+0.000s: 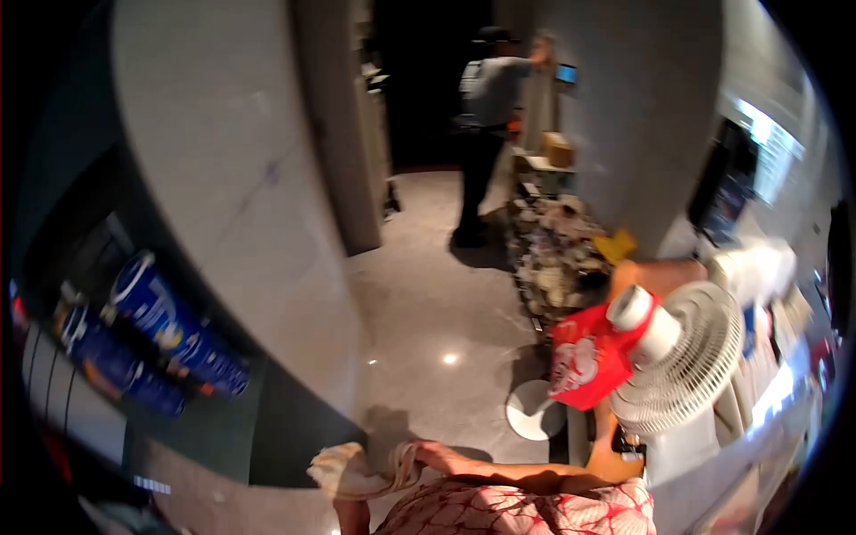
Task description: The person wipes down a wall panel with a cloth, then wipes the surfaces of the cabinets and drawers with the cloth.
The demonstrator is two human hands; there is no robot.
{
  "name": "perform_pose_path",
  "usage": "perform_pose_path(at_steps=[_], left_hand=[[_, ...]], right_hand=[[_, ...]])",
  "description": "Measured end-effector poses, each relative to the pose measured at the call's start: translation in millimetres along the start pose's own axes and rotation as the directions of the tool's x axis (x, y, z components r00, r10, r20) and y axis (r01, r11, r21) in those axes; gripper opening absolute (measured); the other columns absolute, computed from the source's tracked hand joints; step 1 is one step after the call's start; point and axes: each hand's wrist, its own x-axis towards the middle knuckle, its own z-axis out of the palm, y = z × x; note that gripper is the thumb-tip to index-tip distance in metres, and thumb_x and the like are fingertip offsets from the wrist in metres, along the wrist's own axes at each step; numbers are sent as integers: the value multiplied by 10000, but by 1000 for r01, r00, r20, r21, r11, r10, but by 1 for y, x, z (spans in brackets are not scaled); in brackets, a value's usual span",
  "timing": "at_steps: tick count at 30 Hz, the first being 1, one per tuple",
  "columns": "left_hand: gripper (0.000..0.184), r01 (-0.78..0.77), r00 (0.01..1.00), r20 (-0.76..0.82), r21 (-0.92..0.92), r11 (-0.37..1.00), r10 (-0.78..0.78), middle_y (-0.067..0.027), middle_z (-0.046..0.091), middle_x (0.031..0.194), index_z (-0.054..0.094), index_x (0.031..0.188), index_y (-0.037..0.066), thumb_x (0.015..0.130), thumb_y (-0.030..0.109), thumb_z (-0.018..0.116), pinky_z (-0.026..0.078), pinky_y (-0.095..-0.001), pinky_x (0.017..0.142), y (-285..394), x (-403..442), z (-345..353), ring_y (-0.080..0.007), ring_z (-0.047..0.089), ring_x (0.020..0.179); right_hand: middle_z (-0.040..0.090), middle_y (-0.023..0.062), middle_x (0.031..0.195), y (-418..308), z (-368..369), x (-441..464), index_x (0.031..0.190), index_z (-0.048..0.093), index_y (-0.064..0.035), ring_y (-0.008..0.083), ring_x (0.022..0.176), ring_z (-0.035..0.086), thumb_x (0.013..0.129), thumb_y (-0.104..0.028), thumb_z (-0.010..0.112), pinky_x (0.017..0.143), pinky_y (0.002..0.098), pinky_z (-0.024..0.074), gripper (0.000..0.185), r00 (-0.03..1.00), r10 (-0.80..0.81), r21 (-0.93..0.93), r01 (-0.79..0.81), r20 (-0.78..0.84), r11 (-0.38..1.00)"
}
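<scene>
Cloth [343, 470] is bottom of frame, L of centre, btwn L hand [351, 511] & R hand [431, 456]. R fingers look closed on its R end, w/ little gap. L fingers hidden by cloth; can't tell how open. Prob. best: fabric gathered, no loose end hanging, R grip firm.

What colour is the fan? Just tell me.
The fan is off-white, seen in the head view.

White print on a red bag [588, 358] and labels on blue canisters [168, 314] appear, none of them legible.
</scene>
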Motion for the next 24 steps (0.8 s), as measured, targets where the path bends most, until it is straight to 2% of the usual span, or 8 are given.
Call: perform_pose_path(at_steps=[2, 4, 7, 9, 11, 17, 21, 24], left_hand=[[404, 79, 997, -4, -132, 988, -80, -46, 372, 744, 395, 848, 49, 632, 280, 647, 327, -313, 624, -6, -16, 1, -173, 427, 696], [401, 143, 988, -19, -217, 966, -151, -49, 379, 766, 398, 865, 48, 643, 274, 643, 331, -313, 639, -10, -26, 2, -174, 429, 716], [396, 210, 972, -41, -307, 928, -233, -53, 389, 799, 403, 892, 45, 660, 266, 637, 336, -315, 660, -12, -33, 6, -175, 433, 746], [393, 243, 959, -52, -357, 902, -279, -56, 396, 822, 406, 909, 43, 672, 260, 633, 340, -315, 675, -12, -34, 10, -176, 435, 766], [391, 261, 949, -65, -385, 885, -308, -58, 403, 844, 409, 927, 42, 683, 255, 629, 344, -316, 689, -11, -35, 11, -177, 438, 787], [386, 288, 927, -79, -473, 833, -365, -66, 423, 910, 419, 979, 37, 717, 238, 616, 354, -318, 733, -2, -32, 16, -179, 445, 847], [383, 288, 919, -85, -523, 802, -385, -72, 437, 955, 425, 1015, 33, 740, 227, 608, 362, -320, 762, 2, -27, 17, -181, 450, 888], [382, 279, 916, -97, -545, 791, -390, -76, 448, 988, 429, 1041, 31, 757, 218, 602, 367, -321, 783, 3, -24, 19, -182, 453, 918]], right_hand=[[567, 48, 1079, -9, 7, -6, 1205, 496, -41, 144, 990, 490, 952, -320, 400, 871, 303, 396, 389, 985, -164, 67, 160, 50, 985], [554, 31, 1084, -41, 8, -9, 1215, 480, -46, 133, 978, 493, 966, -350, 362, 861, 285, 399, 411, 967, -237, -195, 251, 96, 948], [554, 12, 1027, -76, 18, -11, 1183, 501, -51, 118, 947, 487, 968, -329, 370, 835, 268, 398, 375, 978, -199, -315, 207, 57, 926], [560, 3, 962, -61, 9, -4, 1103, 539, -47, 112, 899, 479, 959, -294, 397, 796, 260, 398, 319, 995, -4, -187, -15, -101, 982], [555, -12, 904, -62, 12, 1, 1031, 553, -36, 103, 858, 469, 947, -247, 419, 770, 250, 392, 264, 988, -17, -127, -3, -154, 992], [537, 51, 1068, -60, -13, 14, 1062, 578, -20, 146, 959, 502, 899, -192, 510, 849, 271, 390, 246, 938, -272, -360, 183, -214, 915], [519, 85, 1090, -95, -13, 8, 1111, 566, -33, 198, 1000, 500, 877, -163, 495, 850, 297, 398, 277, 917, -353, -601, 177, -187, 779], [515, 85, 1091, -102, -13, 3, 1149, 544, -40, 193, 1000, 504, 894, -169, 451, 849, 288, 413, 300, 912, -366, -554, 210, -187, 806]])
